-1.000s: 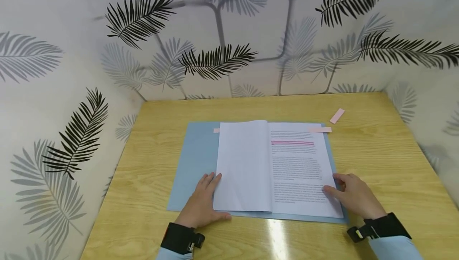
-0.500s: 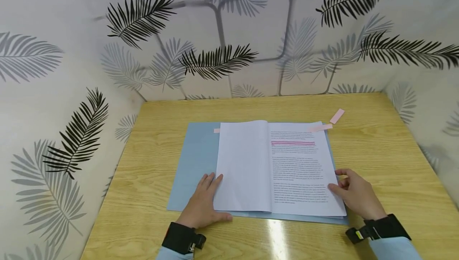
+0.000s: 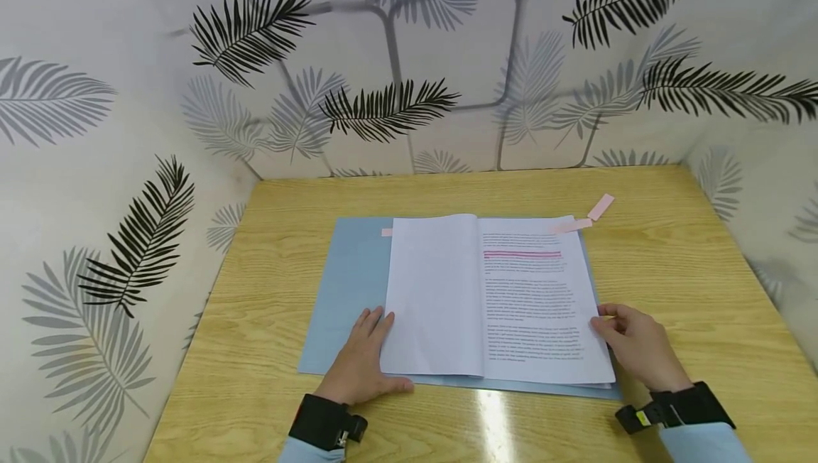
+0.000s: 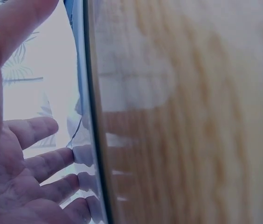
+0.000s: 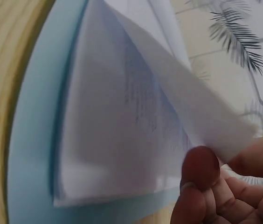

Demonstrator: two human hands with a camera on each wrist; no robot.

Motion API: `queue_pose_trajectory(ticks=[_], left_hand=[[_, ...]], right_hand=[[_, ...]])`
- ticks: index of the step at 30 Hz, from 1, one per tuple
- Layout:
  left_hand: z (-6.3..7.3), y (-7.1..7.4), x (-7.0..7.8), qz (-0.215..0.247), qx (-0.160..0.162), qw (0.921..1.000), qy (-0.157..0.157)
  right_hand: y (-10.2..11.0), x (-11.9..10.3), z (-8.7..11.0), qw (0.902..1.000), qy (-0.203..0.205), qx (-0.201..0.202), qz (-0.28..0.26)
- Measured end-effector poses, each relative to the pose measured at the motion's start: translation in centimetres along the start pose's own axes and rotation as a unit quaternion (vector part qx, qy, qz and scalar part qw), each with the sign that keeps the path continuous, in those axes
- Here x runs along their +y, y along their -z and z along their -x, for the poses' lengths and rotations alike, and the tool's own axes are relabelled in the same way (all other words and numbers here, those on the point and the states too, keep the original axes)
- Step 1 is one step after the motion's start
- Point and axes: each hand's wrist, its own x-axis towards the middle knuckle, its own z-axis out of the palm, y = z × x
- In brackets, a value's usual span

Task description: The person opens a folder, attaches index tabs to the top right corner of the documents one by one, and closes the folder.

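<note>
An open booklet of printed sheets lies in a blue folder (image 3: 348,264). Its left page (image 3: 434,300) is blank; the right page (image 3: 527,300) carries text with pink highlighted lines (image 3: 522,254). My right hand (image 3: 639,346) pinches the right edge of this page between thumb and fingers. In the right wrist view the pinched sheet (image 5: 187,93) is lifted off the printed sheet beneath (image 5: 113,140). My left hand (image 3: 361,367) rests with spread fingers at the left page's lower outer edge and on the folder, its thumb by the near edge.
Pink sticky strips mark the pages: one (image 3: 578,225) juts out at the top right, another (image 3: 386,233) at the left page's edge. A loose pink strip (image 3: 601,207) lies on the wooden table (image 3: 281,271) behind. Leaf-patterned covering (image 3: 447,44) surrounds the table.
My right hand has moved slightly right, and the right page's edge has risen a little. Its pink strip now tilts toward the loose one. My left hand has stayed in place.
</note>
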Motion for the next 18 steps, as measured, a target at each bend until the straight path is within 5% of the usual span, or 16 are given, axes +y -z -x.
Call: queue_pose_trajectory(ticks=[8, 18], left_hand=[[0.1, 0.1, 0.2, -0.004, -0.003, 0.9999, 0.009], [0.0, 0.3, 0.3, 0.001, -0.001, 0.9999, 0.014]], right_hand=[[0.8, 0.1, -0.1, 0.9801, -0.004, -0.085, -0.179], [0.4, -0.1, -1.3, 0.9259, 0.063, -0.167, -0.333]])
